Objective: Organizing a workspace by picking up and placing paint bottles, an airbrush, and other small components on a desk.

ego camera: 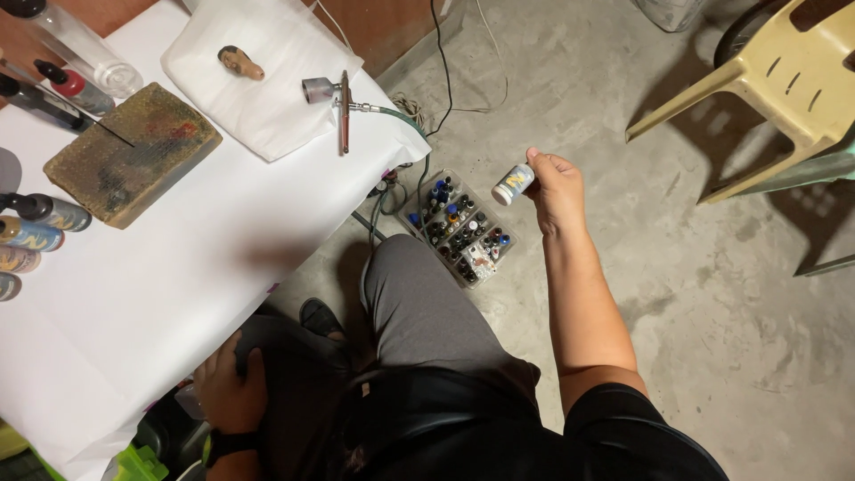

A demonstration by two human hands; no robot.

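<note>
Small white plastic bottle (513, 183) held above a clear box of paint bottles (459, 229).
Right hand (554, 183) grips it; left hand (232, 385) rests flat on the knee, beside the box.

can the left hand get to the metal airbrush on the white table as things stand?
Probably yes, with a stretch. The left hand rests empty on the knee at the table's near edge; the metal airbrush lies uncovered at the far edge, and only bare white table cover lies between.

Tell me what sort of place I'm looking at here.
Probably a home hobby workshop for painting miniatures: an airbrush with its hose lies on the white-covered table beside a small sculpted head, a clear box of paint bottles sits on the bare concrete floor, and the right hand holds a small paint bottle.
</note>
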